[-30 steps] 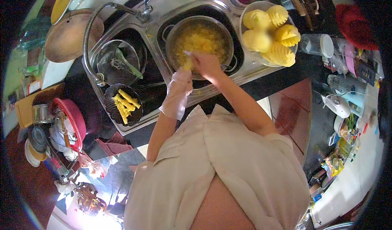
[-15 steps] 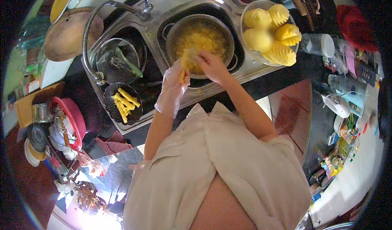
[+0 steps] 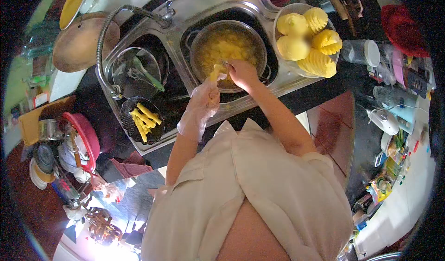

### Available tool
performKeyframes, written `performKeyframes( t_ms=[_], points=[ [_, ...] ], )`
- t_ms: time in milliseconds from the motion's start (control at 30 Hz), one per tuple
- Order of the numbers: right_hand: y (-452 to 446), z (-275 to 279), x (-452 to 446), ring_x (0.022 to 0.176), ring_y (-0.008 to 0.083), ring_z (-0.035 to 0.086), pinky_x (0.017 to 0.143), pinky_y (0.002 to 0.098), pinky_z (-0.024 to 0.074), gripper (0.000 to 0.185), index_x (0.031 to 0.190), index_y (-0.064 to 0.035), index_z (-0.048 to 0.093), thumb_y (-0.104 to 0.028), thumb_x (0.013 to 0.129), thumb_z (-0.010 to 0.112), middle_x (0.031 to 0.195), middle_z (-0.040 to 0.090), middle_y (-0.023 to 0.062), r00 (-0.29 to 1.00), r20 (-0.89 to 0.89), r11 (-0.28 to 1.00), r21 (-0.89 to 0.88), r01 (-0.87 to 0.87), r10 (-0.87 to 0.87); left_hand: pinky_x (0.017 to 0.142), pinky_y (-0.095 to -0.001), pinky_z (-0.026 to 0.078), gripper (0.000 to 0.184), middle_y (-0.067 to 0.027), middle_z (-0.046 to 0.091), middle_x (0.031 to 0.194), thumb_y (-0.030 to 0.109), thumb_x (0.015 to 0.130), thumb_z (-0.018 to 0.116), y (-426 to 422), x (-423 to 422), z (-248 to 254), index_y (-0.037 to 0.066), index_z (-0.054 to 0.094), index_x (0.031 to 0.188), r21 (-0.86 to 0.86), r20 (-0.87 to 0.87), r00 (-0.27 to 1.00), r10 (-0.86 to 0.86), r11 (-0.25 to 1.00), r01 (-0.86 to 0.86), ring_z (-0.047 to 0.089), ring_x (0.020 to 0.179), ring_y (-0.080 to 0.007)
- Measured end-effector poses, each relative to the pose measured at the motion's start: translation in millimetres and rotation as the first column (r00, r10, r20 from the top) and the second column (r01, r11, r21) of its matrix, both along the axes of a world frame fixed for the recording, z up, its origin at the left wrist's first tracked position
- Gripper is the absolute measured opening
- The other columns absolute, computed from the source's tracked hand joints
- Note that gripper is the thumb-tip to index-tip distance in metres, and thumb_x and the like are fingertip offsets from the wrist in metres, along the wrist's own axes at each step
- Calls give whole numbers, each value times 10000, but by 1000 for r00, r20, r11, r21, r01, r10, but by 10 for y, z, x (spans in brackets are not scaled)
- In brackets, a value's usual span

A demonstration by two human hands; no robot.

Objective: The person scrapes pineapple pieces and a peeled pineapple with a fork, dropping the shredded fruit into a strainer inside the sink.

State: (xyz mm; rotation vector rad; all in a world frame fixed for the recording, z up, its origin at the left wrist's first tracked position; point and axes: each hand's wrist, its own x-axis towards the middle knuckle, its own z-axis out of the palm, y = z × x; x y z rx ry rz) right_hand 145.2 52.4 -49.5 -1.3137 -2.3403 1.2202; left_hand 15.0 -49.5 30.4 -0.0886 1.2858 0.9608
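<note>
In the head view my left hand [image 3: 204,98], in a clear plastic glove, grips a yellow piece of pineapple [image 3: 216,72] over the near rim of a metal pot [image 3: 193,52]. Close beside it, my right hand [image 3: 243,73] is closed, its fingertips at the piece; a small dark, thin tip shows there, too little to name. Yellow pineapple bits [image 3: 229,47] fill the pot, which stands in the right sink basin. At the right, a clear bowl [image 3: 279,20] holds several peeled pineapples [image 3: 316,67] with spiral grooves. A black dish [image 3: 131,131] at left holds pineapple sticks [image 3: 144,118].
A bent metal faucet [image 3: 99,47] arches over the left basin, where a clear round container [image 3: 118,78] holds a green-handled tool [image 3: 150,79]. A pink basin [image 3: 90,133] stands at the left. A lidded jar [image 3: 359,52] and a white hand mixer [image 3: 384,121] are on the right.
Both hands have shifted slightly, the left one lower and the right one a little to the right. The pineapple piece now shows as a shorter bit above my left fingers.
</note>
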Motion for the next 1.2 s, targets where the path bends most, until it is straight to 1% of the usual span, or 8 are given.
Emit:
performKeyframes(
  t_ms=[733,833,933,1000,1033,1067,1133,1200],
  points=[
    [-156,406,172,768,383,616,688,472,483,258,954,-50,620,-276,914,502,833,632,188,960,-100,963,42,265,-260,366,-213,398,188,15,500,605,176,894,536,201,-39,-43,115,584,1065,-9,-90,995,-46,999,45,490,452,-92],
    [-151,496,140,763,378,617,673,481,480,241,929,-62,617,-276,906,509,821,630,173,969,-126,976,18,217,-213,464,-317,460,176,-41,522,618,132,867,528,99,-110,-362,117,600,1026,-153,-763,372,-529,707,691,549,523,-224],
    [-196,458,67,765,371,622,662,483,483,235,927,-76,619,-281,899,508,824,634,161,992,-111,996,63,64,-57,580,-411,480,199,-110,560,694,89,837,523,23,-121,-531,108,590,1023,1,-742,525,-418,781,624,576,653,-355],
    [-222,347,30,764,366,625,656,482,486,232,931,-85,623,-283,897,508,826,636,155,996,-68,993,109,-44,52,616,-464,485,171,-160,598,806,75,827,528,16,-107,-551,89,574,991,-132,-982,-187,37,577,806,595,742,-389],
    [-209,282,0,770,365,628,656,484,491,233,934,-87,625,-284,892,509,832,641,156,996,-62,987,150,-52,62,616,-464,485,171,-160,598,806,75,827,528,-1,-90,-558,89,574,991,-134,-981,-191,38,581,803,595,742,-389],
    [-211,221,-21,777,363,631,655,485,495,234,937,-89,626,-286,887,510,839,645,157,996,-54,981,187,-56,67,579,-355,452,148,-70,550,750,170,873,550,-51,-50,-569,117,573,1009,112,-931,341,-133,785,609,552,686,-242],
    [-112,23,10,791,366,624,672,472,496,223,942,-83,626,-271,883,522,864,644,158,998,59,987,151,-46,38,542,-246,418,163,21,502,694,265,918,572,-118,-23,-783,144,571,1027,184,-596,795,-115,944,275,509,631,-95],
    [-62,-33,15,806,368,617,689,459,498,213,947,-76,626,-256,879,534,889,642,158,987,159,993,112,-27,9,540,-225,412,213,18,484,683,289,908,592,-182,-95,-1010,116,584,1033,541,-588,805,78,778,320,490,619,-74]
  ],
)
